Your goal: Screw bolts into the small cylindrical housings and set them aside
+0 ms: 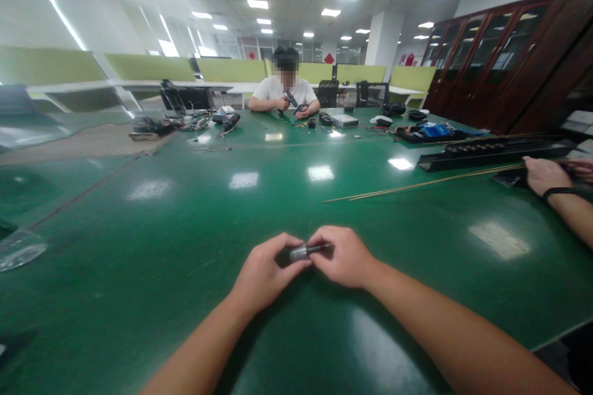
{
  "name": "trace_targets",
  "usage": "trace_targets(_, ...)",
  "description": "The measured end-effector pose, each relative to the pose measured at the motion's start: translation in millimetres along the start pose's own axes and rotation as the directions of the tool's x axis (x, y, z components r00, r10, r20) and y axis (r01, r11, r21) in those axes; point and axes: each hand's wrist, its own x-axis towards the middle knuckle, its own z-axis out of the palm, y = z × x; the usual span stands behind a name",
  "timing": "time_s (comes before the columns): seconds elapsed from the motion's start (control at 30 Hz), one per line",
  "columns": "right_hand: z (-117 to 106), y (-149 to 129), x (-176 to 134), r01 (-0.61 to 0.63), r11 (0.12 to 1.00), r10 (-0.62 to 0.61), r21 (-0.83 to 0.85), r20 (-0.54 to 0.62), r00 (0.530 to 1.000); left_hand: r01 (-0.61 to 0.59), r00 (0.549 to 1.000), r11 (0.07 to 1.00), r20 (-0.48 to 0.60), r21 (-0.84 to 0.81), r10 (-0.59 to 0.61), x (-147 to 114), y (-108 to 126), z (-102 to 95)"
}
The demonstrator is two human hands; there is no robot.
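Observation:
Just above the green tabletop, I hold a small silver metal cylinder with a dark, ridged shaft [300, 252] between both hands. The fingertips and thumb of my left hand [265, 271] close around the cylinder end. At the other end, my right hand [345, 256] pinches the thin shaft, which looks threaded or wound like a spring; I cannot tell which. The piece lies roughly level, its shaft pointing right. My right fingers hide part of the shaft.
Thin brass-coloured rods [393, 189] reach across the green table [194, 216] from another person's hand [546, 176] at right. Beyond them lies a long black channel [463, 157]. Opposite sits a person [285, 92] holding tools. A power drill [228, 122] and a clear plastic piece [21, 250] lie leftward.

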Motion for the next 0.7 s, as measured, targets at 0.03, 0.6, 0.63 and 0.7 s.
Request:
trace_targets(0.03,0.1,0.1,-0.1,-0.008,1.000,0.008,0.010,0.005,1.000,-0.002,1.000,1.000,0.002,0.004,0.001,-0.1,0.2,-0.1)
trace_targets(0.6,-0.3,4.5,0.0,-0.093,0.992,0.093,0.081,0.011,0.996,0.000,0.999,0.999,-0.038,0.038,0.002,-0.8,-0.1,-3.9)
trace_targets(0.63,-0.4,4.7,0.0,-0.097,0.992,0.096,0.079,0.014,0.995,0.001,0.999,0.999,-0.040,0.042,0.001,-0.8,-0.2,-4.0)
trace_targets(0.7,-0.5,5.1,-0.1,-0.099,0.992,0.098,0.078,0.017,0.995,0.000,0.999,0.999,-0.044,0.049,0.002,-0.8,-0.8,-4.3)
